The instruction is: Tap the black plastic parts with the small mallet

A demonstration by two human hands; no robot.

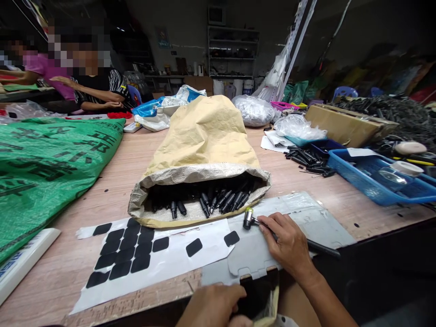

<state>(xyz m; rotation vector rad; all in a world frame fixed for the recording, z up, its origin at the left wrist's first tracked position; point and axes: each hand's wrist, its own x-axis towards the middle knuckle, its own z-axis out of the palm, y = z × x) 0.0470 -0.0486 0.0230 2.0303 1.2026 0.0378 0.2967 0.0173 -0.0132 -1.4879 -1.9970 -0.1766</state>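
Note:
My right hand (286,240) is closed round the shaft of a small two-faced mallet (248,220), with a black and yellow-green head and a black handle. The mallet lies over a grey cardboard sheet (296,209). At the table's front edge, my left hand (213,304) is curled, fingers bent inward; whatever it holds is hidden. Just right of it, an open bag (275,299) with a dark inside hangs below the edge. In front of me, a large tan sack (207,136) lies with its mouth open towards me, showing several black pen-like tubes (226,202).
A white sheet with black rounded pads (124,254) lies left of the cardboard. A green woven sack (51,159) covers the left side. To the right are a blue basket (371,181), loose black parts (306,159) and a cardboard box (344,122). Co-workers sit across at left.

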